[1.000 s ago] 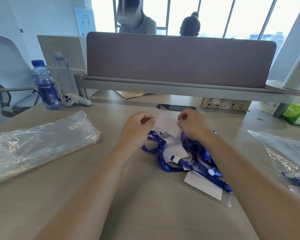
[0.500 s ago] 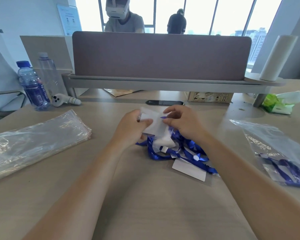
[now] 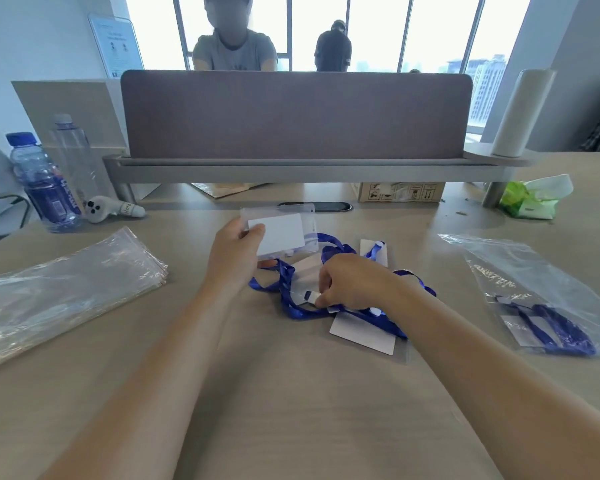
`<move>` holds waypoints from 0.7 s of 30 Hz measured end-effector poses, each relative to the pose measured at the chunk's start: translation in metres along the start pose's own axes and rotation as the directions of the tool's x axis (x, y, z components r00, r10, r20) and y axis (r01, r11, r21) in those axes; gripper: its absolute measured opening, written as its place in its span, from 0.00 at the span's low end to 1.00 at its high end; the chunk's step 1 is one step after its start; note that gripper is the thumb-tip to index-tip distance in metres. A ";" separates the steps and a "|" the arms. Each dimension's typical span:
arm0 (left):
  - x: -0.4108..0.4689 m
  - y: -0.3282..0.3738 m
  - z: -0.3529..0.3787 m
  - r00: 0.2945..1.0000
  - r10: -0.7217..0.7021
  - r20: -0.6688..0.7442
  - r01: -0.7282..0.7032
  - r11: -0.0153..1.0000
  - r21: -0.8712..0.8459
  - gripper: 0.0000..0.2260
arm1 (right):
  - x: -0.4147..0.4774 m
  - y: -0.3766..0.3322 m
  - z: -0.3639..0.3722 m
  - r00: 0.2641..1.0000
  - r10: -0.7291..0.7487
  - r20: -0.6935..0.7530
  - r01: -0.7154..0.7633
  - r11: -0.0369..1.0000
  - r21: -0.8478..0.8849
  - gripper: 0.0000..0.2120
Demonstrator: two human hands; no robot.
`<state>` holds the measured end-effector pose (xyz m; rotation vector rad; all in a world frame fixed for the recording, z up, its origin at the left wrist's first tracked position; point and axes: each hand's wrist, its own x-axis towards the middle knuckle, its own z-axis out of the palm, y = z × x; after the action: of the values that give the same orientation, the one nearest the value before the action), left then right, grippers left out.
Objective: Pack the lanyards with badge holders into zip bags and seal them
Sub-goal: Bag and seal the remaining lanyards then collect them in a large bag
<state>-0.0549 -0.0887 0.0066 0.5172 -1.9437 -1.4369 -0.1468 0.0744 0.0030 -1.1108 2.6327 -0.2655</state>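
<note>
A tangle of blue lanyards [image 3: 293, 299] with clear badge holders lies in the middle of the desk. My left hand [image 3: 234, 259] holds one clear badge holder [image 3: 281, 230] with a white card, lifted above the pile. My right hand [image 3: 352, 285] rests on the pile and pinches a lanyard clip at its left edge. Another badge holder [image 3: 362, 334] lies flat under the straps. A stack of empty zip bags [image 3: 59, 292] lies at the left. At the right, a zip bag [image 3: 534, 289] holds a blue lanyard with holders.
Two water bottles [image 3: 44, 183] and a small white device [image 3: 110, 209] stand at the back left. A grey divider panel [image 3: 295, 114] closes the back, with a cardboard box [image 3: 399, 192] under its shelf. A green tissue pack [image 3: 530, 199] and a white roll [image 3: 520, 112] are back right.
My left hand lifted one badge holder up and away from the pile. My right hand let go of it and dropped onto the lanyards, gripping a clip.
</note>
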 end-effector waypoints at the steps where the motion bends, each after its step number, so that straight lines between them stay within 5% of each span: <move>1: 0.001 -0.001 0.000 1.000 -0.002 0.002 0.002 1.000 -0.001 0.13 | 0.001 -0.001 0.001 1.000 -0.003 0.008 0.003 1.000 -0.007 0.11; 5: 0.001 0.000 -0.001 0.999 -0.027 0.018 0.028 0.999 -0.046 0.06 | 0.002 -0.002 0.000 0.999 -0.031 0.025 0.031 0.999 0.016 0.04; 11: 0.004 0.002 -0.002 0.997 -0.071 -0.041 0.066 0.991 -0.116 0.06 | -0.012 -0.005 -0.037 0.975 -0.140 -0.174 0.172 0.967 0.187 0.08; 16: 0.011 -0.001 -0.007 0.989 -0.133 -0.058 0.121 0.978 -0.172 0.06 | -0.024 -0.015 -0.069 0.918 -0.118 -0.378 0.297 0.837 0.459 0.04; 21: 0.011 0.003 -0.009 0.987 -0.159 0.008 0.157 0.962 -0.222 0.06 | -0.027 -0.029 -0.095 0.897 -0.117 -0.425 0.384 0.683 0.622 0.05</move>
<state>-0.0563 -0.1011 0.0139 0.5845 -1.7372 -1.7240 -0.1390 0.0800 0.1057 -1.2028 2.2432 -1.5140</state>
